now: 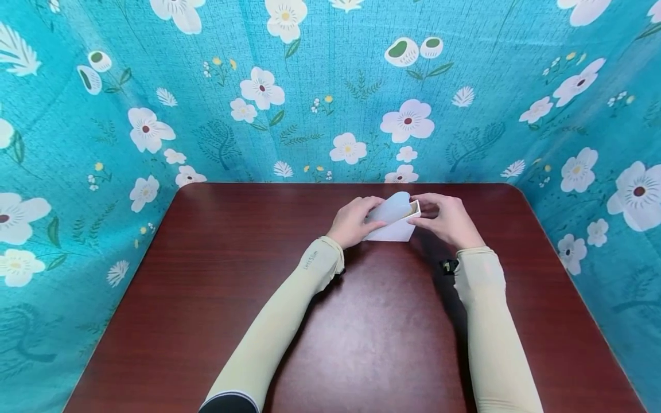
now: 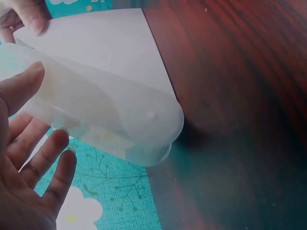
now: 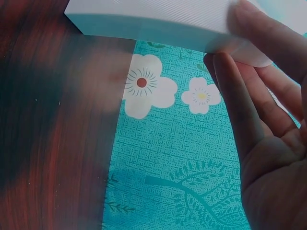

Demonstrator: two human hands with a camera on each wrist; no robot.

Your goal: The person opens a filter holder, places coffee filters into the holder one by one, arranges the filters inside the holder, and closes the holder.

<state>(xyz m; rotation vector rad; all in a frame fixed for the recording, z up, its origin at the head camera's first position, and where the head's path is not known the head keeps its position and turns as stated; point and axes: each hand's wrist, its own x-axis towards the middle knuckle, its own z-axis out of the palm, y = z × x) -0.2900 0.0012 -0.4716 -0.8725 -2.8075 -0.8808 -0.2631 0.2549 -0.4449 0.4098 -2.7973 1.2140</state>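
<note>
My left hand point(image 1: 355, 221) holds a frosted, translucent slim case point(image 2: 148, 115) with rounded ends, thumb on one face and fingers on the other. Against the case is a white cardboard box point(image 1: 396, 232), tilted above the far part of the table. My right hand point(image 1: 445, 219) grips the box near its right end, its thumb and fingers on opposite sides. That end of the box shows an opening with a brownish interior. In the left wrist view the case overlaps the box's white face. From the right wrist, the box's ribbed white side point(image 3: 158, 12) shows.
The dark reddish-brown table point(image 1: 206, 298) extends toward me and to both sides. Behind and beside it hangs a turquoise flowered cloth point(image 1: 310, 86). Pale sleeves point(image 1: 284, 321) cover both forearms, and a small dark object point(image 1: 448, 266) is by the right wrist.
</note>
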